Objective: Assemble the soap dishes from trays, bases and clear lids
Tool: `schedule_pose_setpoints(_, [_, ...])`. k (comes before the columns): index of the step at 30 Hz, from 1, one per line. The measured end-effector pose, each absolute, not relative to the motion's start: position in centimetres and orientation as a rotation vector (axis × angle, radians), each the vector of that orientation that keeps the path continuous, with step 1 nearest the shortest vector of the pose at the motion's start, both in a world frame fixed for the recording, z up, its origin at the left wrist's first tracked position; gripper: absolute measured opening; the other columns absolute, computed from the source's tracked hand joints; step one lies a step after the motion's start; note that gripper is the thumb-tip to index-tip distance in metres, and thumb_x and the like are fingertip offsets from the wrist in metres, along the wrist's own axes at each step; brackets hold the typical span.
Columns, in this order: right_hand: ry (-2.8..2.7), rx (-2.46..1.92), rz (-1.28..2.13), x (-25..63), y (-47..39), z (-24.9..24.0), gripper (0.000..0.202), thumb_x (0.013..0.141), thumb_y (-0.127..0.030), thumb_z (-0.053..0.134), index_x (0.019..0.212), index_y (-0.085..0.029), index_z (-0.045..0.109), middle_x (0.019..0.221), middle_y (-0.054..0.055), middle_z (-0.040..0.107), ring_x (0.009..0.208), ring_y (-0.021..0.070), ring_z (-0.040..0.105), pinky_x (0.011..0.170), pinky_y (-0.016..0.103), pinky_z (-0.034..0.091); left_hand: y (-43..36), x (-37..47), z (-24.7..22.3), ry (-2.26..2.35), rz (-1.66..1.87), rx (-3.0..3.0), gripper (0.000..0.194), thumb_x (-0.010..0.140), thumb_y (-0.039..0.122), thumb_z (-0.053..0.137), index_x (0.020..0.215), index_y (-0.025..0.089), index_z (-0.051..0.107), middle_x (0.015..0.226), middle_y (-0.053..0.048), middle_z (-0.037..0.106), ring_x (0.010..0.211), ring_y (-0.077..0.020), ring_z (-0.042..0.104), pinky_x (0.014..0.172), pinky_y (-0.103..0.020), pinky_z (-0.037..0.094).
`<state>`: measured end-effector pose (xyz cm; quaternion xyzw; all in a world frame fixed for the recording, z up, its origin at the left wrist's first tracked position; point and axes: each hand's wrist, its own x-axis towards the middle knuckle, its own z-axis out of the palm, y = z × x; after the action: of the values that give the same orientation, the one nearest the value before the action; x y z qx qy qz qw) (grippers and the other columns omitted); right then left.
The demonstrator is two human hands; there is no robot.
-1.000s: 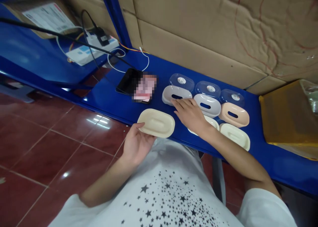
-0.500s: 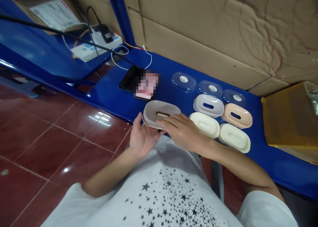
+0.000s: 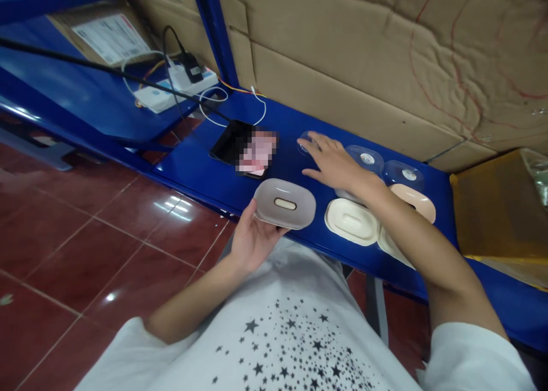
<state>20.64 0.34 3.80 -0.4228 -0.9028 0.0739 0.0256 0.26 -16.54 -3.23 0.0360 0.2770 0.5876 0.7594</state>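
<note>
My left hand grips a grey oval soap dish from its left end and below. A cream part shows through the dish's slot. My right hand, fingers spread, is over the leftmost clear lid and partly hides it; whether it touches the lid I cannot tell. Two more clear lids with round stickers, a middle lid and a right lid, lie beside it. Nearer me are a cream base and a second cream base, with a peach dish. My right arm mostly covers another pale grey dish.
A phone with a blurred screen leans on a black case on the blue shelf. Behind it are a power strip and cables. Cardboard lines the back, and a taped box stands at right.
My right hand has left the grey dish and moved away to the leftmost clear lid. My left hand still holds the dish, whose slot now shows fully.
</note>
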Motion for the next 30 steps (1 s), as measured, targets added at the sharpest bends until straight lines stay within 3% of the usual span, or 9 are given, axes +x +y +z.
schedule_pose_setpoints(2, [-2.795,-1.522,0.286,21.2,4.4,3.0,0.107,0.09,-0.038,0.086,0.175,-0.015,0.026,0.184,0.027,0.012,0.17,0.0479,0.014,0.134,0.069,0.019,-16.6,0.2,-3.2,0.608,1.262,0.08,0.045,0.101,0.049,0.069,0.137,0.022,0.071,0.131,-0.009,0.08,0.126,-0.0317,0.072,0.112,-0.053,0.058])
schedule_pose_setpoints(4, [-2.755,-1.616,0.392,22.0,7.2,2.3,0.116,0.086,-0.043,0.089,0.176,-0.016,0.021,0.183,0.026,0.013,0.17,0.0463,0.015,0.134,0.069,0.018,-16.5,0.0,-3.2,0.613,1.243,0.077,0.043,0.1,0.051,0.07,0.132,0.022,0.073,0.13,-0.009,0.08,0.127,-0.0326,0.072,0.111,-0.053,0.058])
schedule_pose_setpoints(8, [-2.653,-1.412,0.491,23.3,6.5,2.6,0.098,0.089,-0.044,0.085,0.17,-0.016,0.038,0.173,0.022,0.044,0.16,0.039,0.043,0.13,0.061,0.035,-16.2,0.1,-3.2,0.589,1.208,0.082,0.043,0.1,0.054,0.07,0.128,0.022,0.075,0.131,-0.009,0.079,0.13,-0.0341,0.07,0.111,-0.053,0.057])
schedule_pose_setpoints(10, [-2.592,-1.222,0.477,23.5,3.1,3.5,0.09,0.09,-0.049,0.083,0.166,-0.02,0.044,0.169,0.018,0.05,0.156,0.0362,0.048,0.13,0.057,0.038,-15.9,0.4,-3.3,0.566,1.19,0.1,0.044,0.101,0.055,0.068,0.13,0.021,0.075,0.132,-0.01,0.079,0.131,-0.0332,0.069,0.11,-0.051,0.058])
schedule_pose_setpoints(14, [-2.573,-1.089,0.5,22.8,-5.3,5.1,0.086,0.094,-0.059,0.077,0.166,-0.027,0.043,0.169,0.015,0.05,0.156,0.0364,0.047,0.127,0.058,0.042,-15.2,1.5,-3.6,0.504,1.157,0.165,0.043,0.104,0.054,0.065,0.131,0.022,0.076,0.13,-0.008,0.08,0.123,-0.0273,0.073,0.104,-0.042,0.06])
schedule_pose_setpoints(19, [-2.643,-1.171,0.423,21.5,-10.4,4.1,0.083,0.098,-0.057,0.073,0.168,-0.029,0.039,0.171,0.018,0.045,0.155,0.0419,0.047,0.121,0.064,0.047,-15.1,2.4,-3.7,0.434,1.163,0.258,0.043,0.109,0.054,0.056,0.128,0.023,0.077,0.126,-0.006,0.081,0.114,-0.0208,0.075,0.09,-0.03,0.06])
schedule_pose_setpoints(25, [-2.633,-1.052,0.331,21.7,-10.5,2.3,0.083,0.099,-0.054,0.073,0.168,-0.025,0.037,0.17,0.021,0.043,0.155,0.041,0.046,0.123,0.063,0.046,-15.4,2.1,-3.9,0.469,1.174,0.248,0.051,0.113,0.056,0.044,0.143,0.024,0.07,0.129,-0.008,0.08,0.129,-0.0241,0.071,0.103,-0.036,0.059])
schedule_pose_setpoints(30, [-2.624,-0.945,0.326,22.0,-10.6,2.3,0.081,0.099,-0.054,0.074,0.167,-0.031,0.036,0.17,0.018,0.044,0.156,0.039,0.044,0.124,0.064,0.044,-15.3,2.2,-3.8,0.485,1.174,0.277,0.06,0.114,0.061,0.035,0.149,0.023,0.065,0.135,-0.01,0.078,0.14,-0.0275,0.066,0.118,-0.044,0.053])
